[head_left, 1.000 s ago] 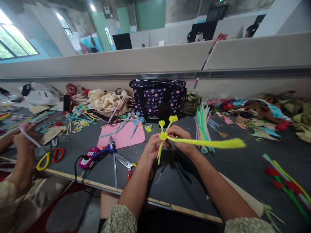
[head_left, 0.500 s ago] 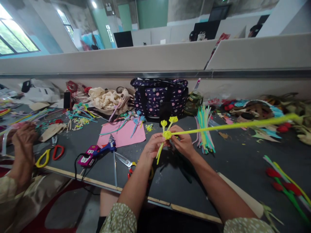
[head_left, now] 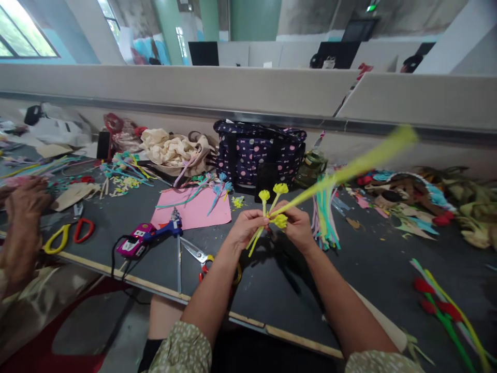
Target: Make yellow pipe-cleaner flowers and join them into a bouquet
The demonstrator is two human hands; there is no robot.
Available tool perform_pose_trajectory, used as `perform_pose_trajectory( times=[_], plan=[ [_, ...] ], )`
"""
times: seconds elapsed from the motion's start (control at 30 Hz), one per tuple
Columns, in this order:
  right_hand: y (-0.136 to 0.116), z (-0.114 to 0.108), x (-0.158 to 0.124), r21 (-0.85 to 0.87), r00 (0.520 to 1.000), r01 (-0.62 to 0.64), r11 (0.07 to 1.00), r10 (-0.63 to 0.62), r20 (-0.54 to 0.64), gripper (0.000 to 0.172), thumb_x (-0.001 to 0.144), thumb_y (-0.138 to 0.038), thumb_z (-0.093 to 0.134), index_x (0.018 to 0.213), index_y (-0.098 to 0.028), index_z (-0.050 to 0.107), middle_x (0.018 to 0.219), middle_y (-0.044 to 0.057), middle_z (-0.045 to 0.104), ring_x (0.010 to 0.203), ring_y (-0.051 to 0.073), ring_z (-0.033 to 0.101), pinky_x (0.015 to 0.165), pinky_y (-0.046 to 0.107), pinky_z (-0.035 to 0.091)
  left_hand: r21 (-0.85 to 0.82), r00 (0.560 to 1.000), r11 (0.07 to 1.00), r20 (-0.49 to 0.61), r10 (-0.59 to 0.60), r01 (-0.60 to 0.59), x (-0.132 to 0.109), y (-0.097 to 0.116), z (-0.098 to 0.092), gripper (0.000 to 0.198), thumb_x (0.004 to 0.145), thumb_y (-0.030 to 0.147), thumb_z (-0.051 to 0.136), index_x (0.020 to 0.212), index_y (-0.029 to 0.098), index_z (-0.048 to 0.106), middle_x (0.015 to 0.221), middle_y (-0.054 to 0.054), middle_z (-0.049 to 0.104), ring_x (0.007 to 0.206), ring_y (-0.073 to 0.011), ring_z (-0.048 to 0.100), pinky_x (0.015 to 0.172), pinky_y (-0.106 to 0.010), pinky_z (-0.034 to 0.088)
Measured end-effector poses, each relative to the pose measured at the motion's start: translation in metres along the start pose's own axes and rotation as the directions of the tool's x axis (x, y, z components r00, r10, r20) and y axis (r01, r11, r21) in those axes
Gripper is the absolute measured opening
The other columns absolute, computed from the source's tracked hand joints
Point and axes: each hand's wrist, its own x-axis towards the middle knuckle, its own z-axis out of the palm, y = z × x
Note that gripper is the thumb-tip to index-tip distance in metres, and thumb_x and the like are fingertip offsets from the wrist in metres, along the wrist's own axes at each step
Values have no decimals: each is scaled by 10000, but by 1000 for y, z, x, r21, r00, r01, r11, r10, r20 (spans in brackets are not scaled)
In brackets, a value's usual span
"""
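While flowers (head_left: 280, 221) are held, left forearm (head_left: 209, 298) overlaps scissors (head_left: 197, 254).

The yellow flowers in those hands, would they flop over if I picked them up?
Probably not: two of the yellow flowers stand above the left hand without drooping. They're likely light, since their stems look so thin. Thin stems might also bend if pushed.

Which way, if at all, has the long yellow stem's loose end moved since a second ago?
Yes, upward in the picture: the blurred loose end now overlaps the dark rail; a second ago it was well below that.
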Motion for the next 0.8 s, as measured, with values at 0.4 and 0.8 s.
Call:
perform_pose_trajectory(
  times=[0.4,0.8],
  plan=[
    [9,-1,1,109,992,-119,987,113,58,120,769,-309,719,731,-211,661,742,2,590,678,150,553,615,278,434,140,987,979,-38,155,-148,-3,0,6,205,555,254,839,572,129,677,550,-13,642,517,-96,554,575,-217,433],
    [22,7,-1,308,935,-351,884,348,65,276,643,-398,797,733,-192,636,673,-3,611,559,127,533,513,252,460,203,969,954,-71,238,-219,-3,1,8,224,562,281,839,552,138,667,536,-6,621,514,-102,542,566,-227,430]
  ],
)
